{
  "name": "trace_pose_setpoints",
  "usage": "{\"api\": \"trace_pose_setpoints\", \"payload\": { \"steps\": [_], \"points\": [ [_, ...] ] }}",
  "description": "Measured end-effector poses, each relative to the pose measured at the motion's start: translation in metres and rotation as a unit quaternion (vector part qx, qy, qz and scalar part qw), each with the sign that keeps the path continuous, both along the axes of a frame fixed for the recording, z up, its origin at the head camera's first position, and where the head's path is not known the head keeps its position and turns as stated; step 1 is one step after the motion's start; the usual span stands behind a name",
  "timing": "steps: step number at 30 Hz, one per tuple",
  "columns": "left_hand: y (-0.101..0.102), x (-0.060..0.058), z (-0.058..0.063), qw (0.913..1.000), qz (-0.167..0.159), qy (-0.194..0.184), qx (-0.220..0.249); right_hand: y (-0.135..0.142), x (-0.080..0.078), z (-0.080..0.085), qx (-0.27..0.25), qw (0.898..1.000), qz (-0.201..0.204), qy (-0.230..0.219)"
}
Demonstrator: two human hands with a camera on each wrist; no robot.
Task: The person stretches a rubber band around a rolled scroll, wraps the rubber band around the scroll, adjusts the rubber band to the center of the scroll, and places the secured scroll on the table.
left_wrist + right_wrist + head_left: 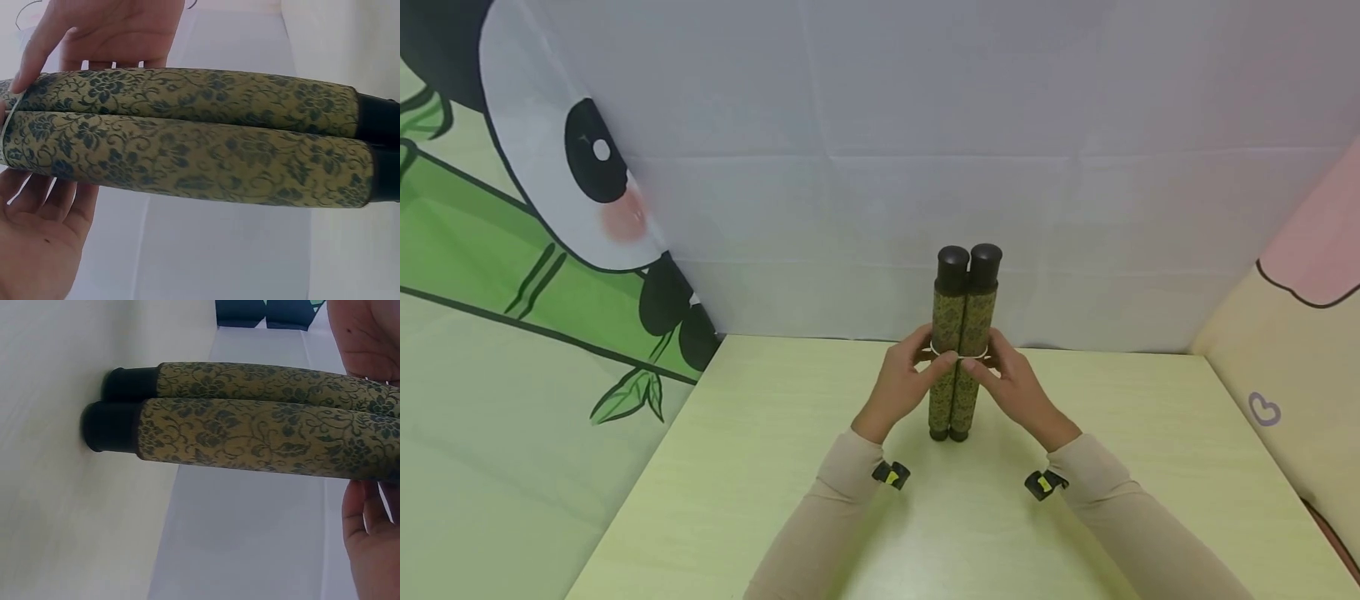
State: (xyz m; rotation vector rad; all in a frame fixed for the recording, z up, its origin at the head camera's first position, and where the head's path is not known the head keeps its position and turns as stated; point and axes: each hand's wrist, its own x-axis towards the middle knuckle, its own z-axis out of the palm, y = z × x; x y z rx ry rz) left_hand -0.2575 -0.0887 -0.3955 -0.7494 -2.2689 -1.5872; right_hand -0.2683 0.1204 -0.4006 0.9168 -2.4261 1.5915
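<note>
Two tubes (pixel 948 321) covered in gold fabric with a dark floral pattern stand upright side by side, with black caps (pixel 953 268) at their ends. Round their middle runs a thin white band (pixel 11 128). My left hand (pixel 904 377) grips the pair from the left, its thumb at the band. From the right, my right hand (pixel 1011 387) holds them, its thumb also at the band and the other fingers behind. In the right wrist view the lower black ends (pixel 112 427) are right at the tabletop.
The pale yellow table (pixel 760 433) meets a whitish cloth backdrop (pixel 880 208) close behind the tubes. A printed cloth with a cartoon panda and green bamboo (pixel 572 292) hangs at the left, a cream and pink one (pixel 1262 358) at the right.
</note>
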Motion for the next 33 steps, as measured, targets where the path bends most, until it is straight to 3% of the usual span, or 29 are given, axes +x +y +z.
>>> {"api": "trace_pose_setpoints", "payload": {
  "steps": [6,11,33],
  "points": [
    [0.005,-0.001,0.011,0.9991,0.032,0.023,-0.013,-0.003,0.001,0.015,0.010,1.000,-0.018,0.018],
    [0.007,-0.002,0.011,0.9986,0.046,0.023,-0.007,-0.005,0.002,0.020,0.011,0.999,-0.044,0.015],
    [0.006,-0.005,-0.009,0.9990,0.021,0.015,0.038,-0.008,0.001,0.004,-0.008,0.998,-0.054,0.040]
  ]
}}
